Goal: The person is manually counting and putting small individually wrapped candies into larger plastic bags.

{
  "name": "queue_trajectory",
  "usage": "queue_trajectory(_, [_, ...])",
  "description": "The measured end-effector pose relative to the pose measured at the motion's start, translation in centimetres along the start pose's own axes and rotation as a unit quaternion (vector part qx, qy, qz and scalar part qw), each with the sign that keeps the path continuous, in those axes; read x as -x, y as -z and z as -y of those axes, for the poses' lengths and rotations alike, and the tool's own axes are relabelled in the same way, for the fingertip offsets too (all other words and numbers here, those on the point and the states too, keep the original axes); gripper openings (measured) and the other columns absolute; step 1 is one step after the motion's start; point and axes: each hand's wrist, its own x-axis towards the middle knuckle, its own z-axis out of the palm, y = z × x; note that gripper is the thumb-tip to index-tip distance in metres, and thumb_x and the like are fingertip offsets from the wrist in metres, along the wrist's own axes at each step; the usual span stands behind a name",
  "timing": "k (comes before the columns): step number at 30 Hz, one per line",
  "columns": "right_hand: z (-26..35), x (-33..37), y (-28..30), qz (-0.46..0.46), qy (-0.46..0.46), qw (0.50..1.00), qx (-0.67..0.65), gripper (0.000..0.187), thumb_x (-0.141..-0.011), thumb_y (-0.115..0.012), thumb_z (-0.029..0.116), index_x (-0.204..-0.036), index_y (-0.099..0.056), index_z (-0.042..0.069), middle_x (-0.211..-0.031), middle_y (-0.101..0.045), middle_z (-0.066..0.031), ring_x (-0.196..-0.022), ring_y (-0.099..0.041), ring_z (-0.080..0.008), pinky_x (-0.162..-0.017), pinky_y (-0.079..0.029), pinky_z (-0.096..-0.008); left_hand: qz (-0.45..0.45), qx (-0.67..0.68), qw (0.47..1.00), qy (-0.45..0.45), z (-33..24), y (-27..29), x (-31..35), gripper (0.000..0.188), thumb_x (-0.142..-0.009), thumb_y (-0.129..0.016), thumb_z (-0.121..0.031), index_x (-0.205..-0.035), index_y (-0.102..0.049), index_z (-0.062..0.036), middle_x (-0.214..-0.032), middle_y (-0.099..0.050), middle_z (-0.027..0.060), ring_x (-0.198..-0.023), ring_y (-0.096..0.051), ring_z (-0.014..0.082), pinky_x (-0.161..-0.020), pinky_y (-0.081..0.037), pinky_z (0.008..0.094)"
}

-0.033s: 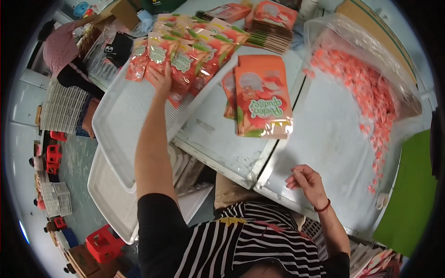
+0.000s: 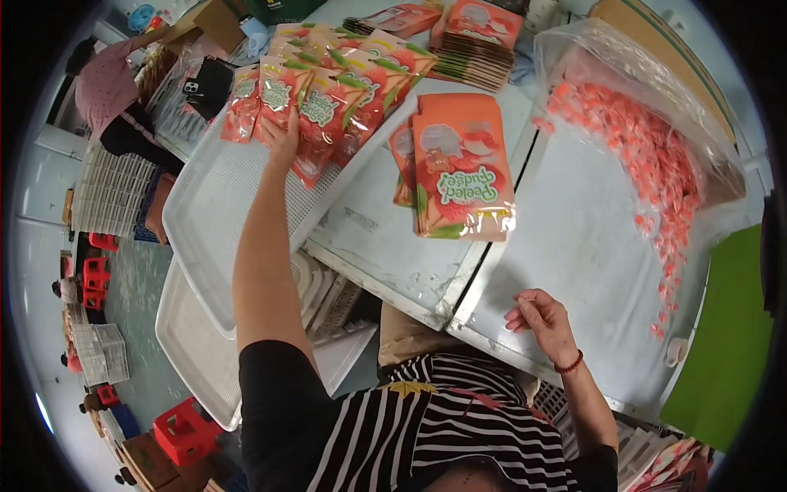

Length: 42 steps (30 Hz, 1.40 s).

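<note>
Filled red-orange candy pouches [image 2: 320, 107] with green corners lie overlapping on the far part of a white perforated tray [image 2: 221, 193]. My left hand [image 2: 281, 143] reaches over this tray and spans the lower end of one pouch [image 2: 277, 90], thumb on its right and fingers on its left. Over the near edge of the table, my right hand [image 2: 543, 321] is half curled, thumb against the fingers. Whether anything small is between them is hidden. Between the hands lies a stack of flat pouches [image 2: 463, 164], with a few others sticking out beneath its left side.
Small red-wrapped candies [image 2: 656, 164] spill from a clear plastic bag [image 2: 566, 49] at the right. More flat pouches [image 2: 475, 53] are stacked at the back. A second white tray [image 2: 193, 344] sits lower left, near a red stool [image 2: 187, 439]. Another person [image 2: 106, 90] works far left.
The view has shifted very slightly. Both hands stay in nearly the same places, and the pouches lie as before.
</note>
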Motion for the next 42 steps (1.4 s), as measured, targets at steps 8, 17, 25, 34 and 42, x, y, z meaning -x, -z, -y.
queue_trajectory(8, [-3.6,1.4,2.2,-0.032,0.020,0.999,-0.012,0.022,-0.098,-0.051,0.020,-0.109,-0.054,0.001,-0.084,-0.066,-0.0080,-0.073,-0.065,-0.0139,-0.066,-0.052,-0.0240,0.078,0.710,0.699,0.034,1.2,26.7,-3.7,0.051,-0.078,-0.074,-0.023,-0.117,-0.052,0.0002,-0.115,-0.056,0.0186,-0.108,-0.052,0.0383,-0.095,-0.042,0.0434])
queue_trajectory(17, [-5.3,1.9,2.0,0.020,0.053,0.998,0.000,0.021,-0.098,-0.052,0.019,-0.109,-0.055,0.002,-0.085,-0.067,-0.0072,-0.073,-0.065,-0.0121,-0.064,-0.051,-0.0228,-0.018,0.691,0.684,-0.235,-3.7,36.8,2.1,0.043,-0.072,-0.071,-0.016,-0.111,-0.057,-0.0060,-0.109,-0.054,0.0087,-0.101,-0.054,0.0253,-0.083,-0.047,0.0371])
queue_trajectory(25, [-6.3,2.6,1.7,0.011,0.054,0.998,-0.029,0.023,-0.097,-0.054,0.019,-0.110,-0.056,0.000,-0.083,-0.066,-0.0065,-0.073,-0.063,-0.0102,-0.064,-0.050,-0.0222,0.013,0.718,0.656,-0.232,-4.5,36.3,2.2,0.016,-0.072,-0.068,-0.008,-0.086,-0.060,-0.0044,-0.086,-0.059,0.0060,-0.082,-0.058,0.0245,-0.067,-0.049,0.0355])
queue_trajectory(34, [-3.4,-0.3,-0.8,0.028,0.090,0.994,0.054,0.023,-0.096,-0.055,0.017,-0.108,-0.056,-0.002,-0.083,-0.066,-0.0062,-0.071,-0.062,-0.0094,-0.064,-0.050,-0.0228,0.049,0.721,0.666,-0.182,-3.9,37.7,0.8,0.039,-0.068,-0.074,-0.017,-0.102,-0.059,-0.0052,-0.099,-0.056,0.0099,-0.096,-0.055,0.0270,-0.081,-0.047,0.0356])
queue_trajectory(42, [-3.9,-1.7,-1.9,0.043,0.066,0.994,0.072,0.022,-0.096,-0.055,0.017,-0.106,-0.057,-0.002,-0.081,-0.065,-0.0054,-0.071,-0.062,-0.0094,-0.064,-0.050,-0.0228,-0.053,0.626,0.736,-0.252,-4.2,35.7,1.9,0.039,-0.073,-0.068,-0.013,-0.109,-0.057,-0.0019,-0.103,-0.056,0.0107,-0.101,-0.055,0.0265,-0.084,-0.047,0.0374])
